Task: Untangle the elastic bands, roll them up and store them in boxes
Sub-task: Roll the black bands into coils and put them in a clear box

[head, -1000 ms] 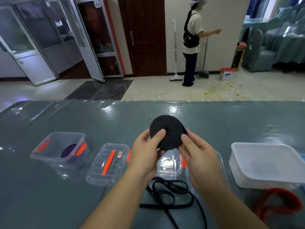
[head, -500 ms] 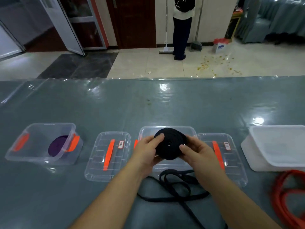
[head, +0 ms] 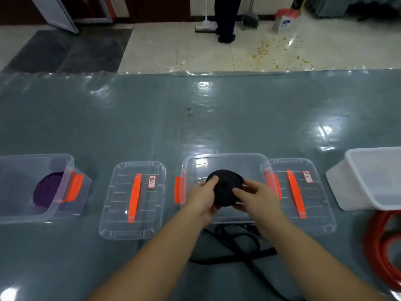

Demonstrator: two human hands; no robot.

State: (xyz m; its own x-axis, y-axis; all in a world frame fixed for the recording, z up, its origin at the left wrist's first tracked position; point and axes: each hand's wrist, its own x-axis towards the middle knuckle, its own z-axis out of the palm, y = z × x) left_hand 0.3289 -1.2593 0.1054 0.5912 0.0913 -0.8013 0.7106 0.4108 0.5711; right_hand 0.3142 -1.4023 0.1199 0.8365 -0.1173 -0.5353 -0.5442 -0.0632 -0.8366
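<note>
Both hands have brought the black rolled elastic band [head: 224,187] down over the clear plastic box with orange latches [head: 225,161] near the tabletop's near edge. Left hand [head: 202,197] and right hand [head: 255,197] pinch its rim, each grip closed on it; its loose tail [head: 238,250] trails unrolled, so storing looks premature.

Matt black elastic roll [head: 224,187] over a clear glossy plastic box [head: 225,161] with orange plastic latches, smooth see-through lid [head: 132,198] left of that box, glossy film over the grey table [head: 195,118]
</note>
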